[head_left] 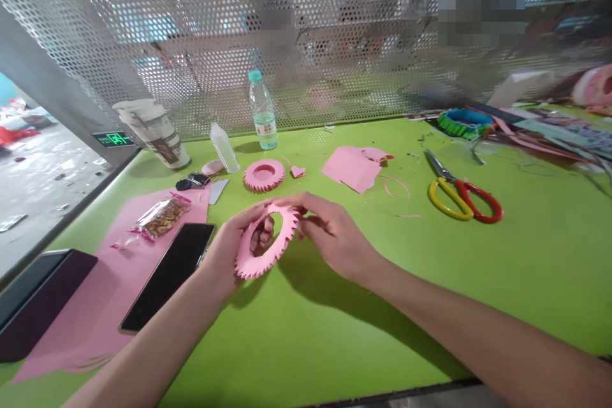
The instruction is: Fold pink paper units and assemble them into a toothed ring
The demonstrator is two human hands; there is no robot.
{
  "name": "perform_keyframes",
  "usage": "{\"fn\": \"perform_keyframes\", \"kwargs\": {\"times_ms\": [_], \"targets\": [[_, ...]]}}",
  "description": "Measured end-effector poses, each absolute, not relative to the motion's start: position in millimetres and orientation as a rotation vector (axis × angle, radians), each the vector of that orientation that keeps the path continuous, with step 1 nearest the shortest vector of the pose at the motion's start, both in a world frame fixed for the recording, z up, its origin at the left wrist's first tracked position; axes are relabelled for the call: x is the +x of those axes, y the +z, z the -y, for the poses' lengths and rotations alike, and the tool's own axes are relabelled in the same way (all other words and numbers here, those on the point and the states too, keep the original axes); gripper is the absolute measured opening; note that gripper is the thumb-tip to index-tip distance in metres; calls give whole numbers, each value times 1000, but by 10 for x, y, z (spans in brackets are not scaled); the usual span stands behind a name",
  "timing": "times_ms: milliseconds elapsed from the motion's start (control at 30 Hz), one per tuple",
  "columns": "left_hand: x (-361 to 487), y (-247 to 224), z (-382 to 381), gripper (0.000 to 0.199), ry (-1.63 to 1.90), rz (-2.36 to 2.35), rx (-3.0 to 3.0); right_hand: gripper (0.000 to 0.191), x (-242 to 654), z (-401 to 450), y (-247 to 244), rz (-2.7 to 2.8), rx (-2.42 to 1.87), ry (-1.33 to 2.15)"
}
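Note:
A pink paper ring (243,256) with a toothed outer edge is held tilted above the green table. My left hand (229,239) grips its left side, with fingers curled behind and showing through the hole. At the ring's upper right edge, the thumb and fingers of my right hand (342,236) pinch the teeth. Just beyond lies a second pink toothed piece (264,176), round with a recessed centre. Beside that piece is a small pink paper scrap (297,171). Cut pink paper (351,169) lies farther right.
Scissors (461,194) lie open at the right. Behind stand a water bottle (264,115), a white squeeze bottle (224,148) and a cup (155,134). A phone (167,277), snack packet (160,217) and dark case (43,299) lie left. Paper strips (535,134) are heaped back right.

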State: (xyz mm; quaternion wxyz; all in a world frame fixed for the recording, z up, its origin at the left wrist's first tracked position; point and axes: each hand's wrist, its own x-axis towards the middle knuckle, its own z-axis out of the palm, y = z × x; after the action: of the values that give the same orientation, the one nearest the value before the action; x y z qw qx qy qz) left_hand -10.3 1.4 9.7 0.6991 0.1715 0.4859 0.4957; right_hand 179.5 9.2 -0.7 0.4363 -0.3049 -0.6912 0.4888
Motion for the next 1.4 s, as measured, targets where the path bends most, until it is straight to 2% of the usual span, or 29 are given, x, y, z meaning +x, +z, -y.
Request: {"fn": "perform_keyframes", "kwargs": {"times_ms": [67,133,233,333,467,600,667,867,1400], "targets": [[-118,120,-17,9,1066,-1052,383,16,1806,-101,3,1845,-736,989],[-151,124,-12,16,1001,-1006,474,5,1821,-114,26,1872,-704,826],[-220,121,7,41,1004,-972,737,26,1850,-138,82,1822,-729,738],[-262,143,46,58,1196,-1003,1002,38,1867,-159,107,1812,-769,769],[-220,174,123,43,1296,-1064,1384,40,1852,-148,51,1835,-846,900],[-133,129,171,24,1300,-1123,1462,22,1822,-82,-20,1785,-908,991],[-103,102,177,19,1298,-1115,1411,29,1809,-51,-45,1779,-914,967],[-47,109,183,15,1306,-1109,1342,21,1787,-24,-91,1783,-862,937],[-33,104,198,14,1245,-1115,1291,17,1777,-60,-126,1841,-848,983]]}}
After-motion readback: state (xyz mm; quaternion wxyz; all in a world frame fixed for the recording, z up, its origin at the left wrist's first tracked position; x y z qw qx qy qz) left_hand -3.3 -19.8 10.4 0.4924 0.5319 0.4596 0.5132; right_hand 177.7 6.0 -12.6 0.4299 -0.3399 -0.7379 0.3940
